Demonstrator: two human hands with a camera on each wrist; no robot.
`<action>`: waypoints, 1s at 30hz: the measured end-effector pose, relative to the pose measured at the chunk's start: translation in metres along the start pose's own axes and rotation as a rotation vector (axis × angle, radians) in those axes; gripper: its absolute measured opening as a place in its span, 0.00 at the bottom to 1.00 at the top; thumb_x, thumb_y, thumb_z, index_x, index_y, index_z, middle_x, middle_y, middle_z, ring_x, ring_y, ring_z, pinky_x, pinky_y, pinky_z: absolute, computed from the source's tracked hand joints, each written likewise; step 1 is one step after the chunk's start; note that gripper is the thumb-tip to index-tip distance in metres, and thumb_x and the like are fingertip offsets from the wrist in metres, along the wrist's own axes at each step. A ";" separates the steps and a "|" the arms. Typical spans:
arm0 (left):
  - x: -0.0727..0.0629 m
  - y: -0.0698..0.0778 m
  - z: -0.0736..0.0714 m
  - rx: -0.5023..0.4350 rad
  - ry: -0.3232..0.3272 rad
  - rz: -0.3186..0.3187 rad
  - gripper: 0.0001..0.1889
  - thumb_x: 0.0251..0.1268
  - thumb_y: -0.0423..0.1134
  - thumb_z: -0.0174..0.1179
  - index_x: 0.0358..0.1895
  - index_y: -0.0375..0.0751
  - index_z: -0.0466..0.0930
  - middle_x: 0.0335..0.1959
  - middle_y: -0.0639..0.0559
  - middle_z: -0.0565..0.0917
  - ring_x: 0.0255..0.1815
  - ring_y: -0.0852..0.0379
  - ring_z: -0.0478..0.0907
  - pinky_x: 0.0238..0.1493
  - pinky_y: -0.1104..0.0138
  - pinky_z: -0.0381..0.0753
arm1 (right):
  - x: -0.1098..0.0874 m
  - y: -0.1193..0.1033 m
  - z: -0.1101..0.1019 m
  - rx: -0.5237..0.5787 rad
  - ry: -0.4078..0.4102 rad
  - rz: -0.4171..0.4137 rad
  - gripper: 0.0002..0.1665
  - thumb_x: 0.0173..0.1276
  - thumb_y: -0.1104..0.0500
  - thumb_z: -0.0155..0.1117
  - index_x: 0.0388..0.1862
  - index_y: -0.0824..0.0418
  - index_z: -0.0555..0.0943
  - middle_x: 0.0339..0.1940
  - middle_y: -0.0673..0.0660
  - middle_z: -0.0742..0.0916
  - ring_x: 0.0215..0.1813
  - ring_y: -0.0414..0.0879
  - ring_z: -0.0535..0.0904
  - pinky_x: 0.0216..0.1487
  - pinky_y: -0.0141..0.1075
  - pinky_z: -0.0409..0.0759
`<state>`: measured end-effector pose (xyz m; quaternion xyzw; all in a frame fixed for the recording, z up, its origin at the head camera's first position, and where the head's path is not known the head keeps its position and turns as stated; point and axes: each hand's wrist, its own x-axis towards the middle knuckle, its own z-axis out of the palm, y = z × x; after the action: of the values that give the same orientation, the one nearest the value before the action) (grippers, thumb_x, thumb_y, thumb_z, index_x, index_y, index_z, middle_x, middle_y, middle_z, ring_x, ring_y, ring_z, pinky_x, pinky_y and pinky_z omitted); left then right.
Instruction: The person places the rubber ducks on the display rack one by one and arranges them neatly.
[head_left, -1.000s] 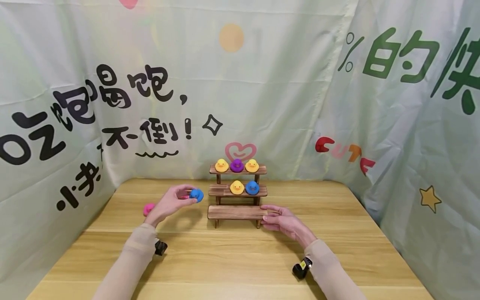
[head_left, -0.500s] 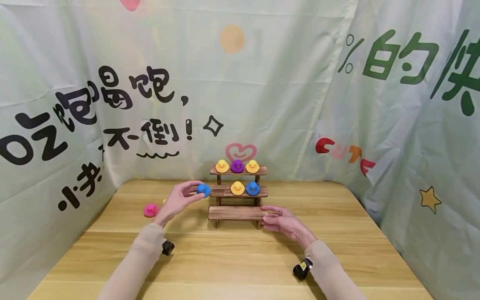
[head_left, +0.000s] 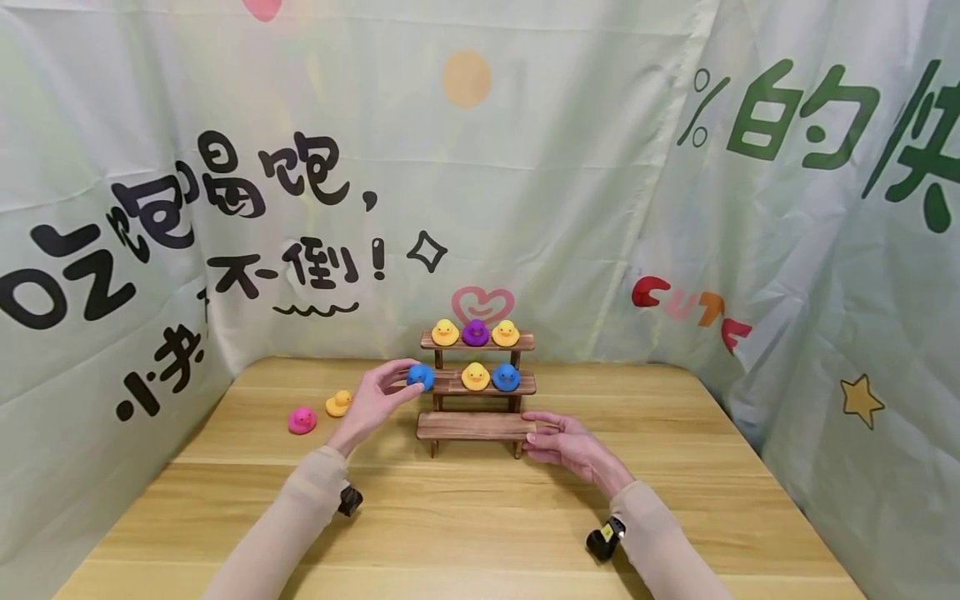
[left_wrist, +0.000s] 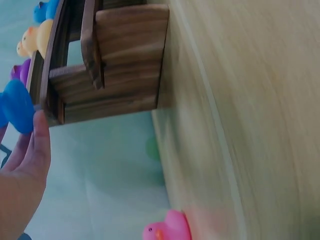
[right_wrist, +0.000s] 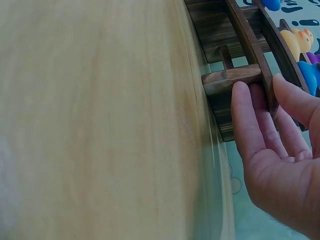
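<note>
In the head view, a little left of centre, the left hand [head_left: 377,396] pinches a small blue toy duck [head_left: 421,377] near the brown wooden three-step shelf [head_left: 476,425]; the right hand [head_left: 573,447] grips the shelf's lower right end.

On the fabric backdrop [head_left: 555,208], black lettering [head_left: 317,171] reads 吃饱喝饱, 不倒! and a partly creased 小…, green lettering [head_left: 763,110] %的快, and multicoloured letters [head_left: 711,307] CUTE.
</note>
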<state>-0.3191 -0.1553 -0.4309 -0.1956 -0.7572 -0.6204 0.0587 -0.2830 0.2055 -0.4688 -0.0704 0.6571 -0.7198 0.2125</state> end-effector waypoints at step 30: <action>0.017 0.010 0.028 0.260 -0.010 0.007 0.23 0.61 0.50 0.68 0.58 0.50 0.80 0.56 0.49 0.83 0.52 0.46 0.82 0.57 0.52 0.80 | 0.000 0.000 0.001 0.018 -0.007 -0.006 0.34 0.70 0.67 0.61 0.73 0.69 0.63 0.39 0.54 0.82 0.50 0.51 0.84 0.58 0.45 0.80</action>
<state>-0.3266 -0.1234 -0.4218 -0.1918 -0.8309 -0.5159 0.0819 -0.2823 0.2047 -0.4686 -0.0730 0.6497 -0.7261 0.2131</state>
